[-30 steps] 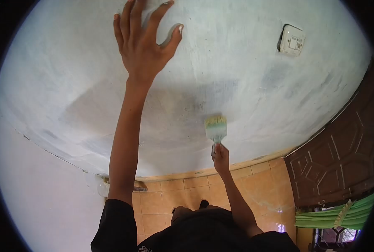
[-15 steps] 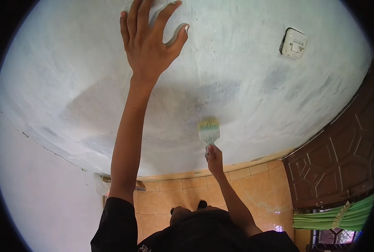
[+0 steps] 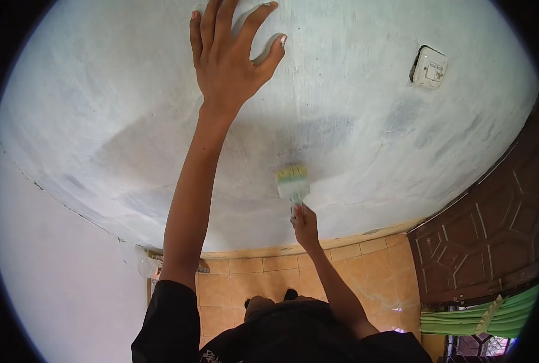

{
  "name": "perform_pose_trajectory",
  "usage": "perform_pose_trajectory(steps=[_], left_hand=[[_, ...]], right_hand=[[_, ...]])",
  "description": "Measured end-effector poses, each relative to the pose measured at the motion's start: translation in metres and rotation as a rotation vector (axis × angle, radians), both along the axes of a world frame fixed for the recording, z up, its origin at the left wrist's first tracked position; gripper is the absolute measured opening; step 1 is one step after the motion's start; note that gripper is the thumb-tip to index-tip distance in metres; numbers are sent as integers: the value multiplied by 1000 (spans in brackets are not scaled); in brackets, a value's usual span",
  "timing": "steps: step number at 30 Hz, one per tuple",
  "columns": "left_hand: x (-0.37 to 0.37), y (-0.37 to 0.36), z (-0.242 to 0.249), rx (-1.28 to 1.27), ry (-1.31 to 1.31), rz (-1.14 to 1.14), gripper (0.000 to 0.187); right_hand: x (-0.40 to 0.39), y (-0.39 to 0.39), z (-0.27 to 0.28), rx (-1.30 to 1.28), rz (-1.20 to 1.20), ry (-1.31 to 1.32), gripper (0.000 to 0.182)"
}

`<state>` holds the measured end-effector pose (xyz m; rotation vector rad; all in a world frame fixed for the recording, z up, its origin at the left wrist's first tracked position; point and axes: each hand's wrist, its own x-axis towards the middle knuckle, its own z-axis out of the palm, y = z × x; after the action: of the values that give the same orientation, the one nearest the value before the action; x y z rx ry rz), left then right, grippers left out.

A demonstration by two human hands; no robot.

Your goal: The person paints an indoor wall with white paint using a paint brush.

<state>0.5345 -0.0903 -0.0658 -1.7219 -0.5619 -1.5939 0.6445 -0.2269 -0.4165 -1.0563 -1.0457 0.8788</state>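
My left hand [image 3: 230, 60] is spread against the pale, patchy wall [image 3: 342, 72], high in the view, with its fingers apart and nothing in it. Lower and to the right, my right hand [image 3: 305, 225] grips the handle of a wide paintbrush [image 3: 293, 181]. The brush points up, its yellowish bristles at the wall just below a darker grey patch. Some whitish paint marks my left thumb's tip.
A white wall switch [image 3: 429, 68] sits at the upper right. A brown panelled door [image 3: 481, 236] and a green curtain [image 3: 487, 317] are at the right. Orange floor tiles [image 3: 366, 266] lie below, and small items [image 3: 151, 266] stand in the lower-left corner.
The brush and my right hand have shifted slightly left and up. In the view, my left hand and the wall switch appear a little further right.
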Motion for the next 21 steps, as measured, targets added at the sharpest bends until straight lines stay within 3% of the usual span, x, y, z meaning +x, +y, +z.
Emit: perform_pose_trajectory(steps=[4, 11, 16, 19, 21], left_hand=[[-1, 8, -1, 44, -1, -14, 46], [-2, -3, 0, 2, 5, -4, 46], [-1, 6, -3, 28, -4, -14, 46], [-2, 1, -2, -3, 3, -19, 46], [-3, -2, 0, -24, 7, -21, 46]], right_hand=[[4, 34, -11, 68, -9, -38, 41], [-5, -8, -82, -66, -28, 4, 40], [-13, 27, -12, 124, -7, -60, 39], [-13, 44, -38, 93, -22, -81, 39], [-18, 29, -64, 28, 29, 49, 39]])
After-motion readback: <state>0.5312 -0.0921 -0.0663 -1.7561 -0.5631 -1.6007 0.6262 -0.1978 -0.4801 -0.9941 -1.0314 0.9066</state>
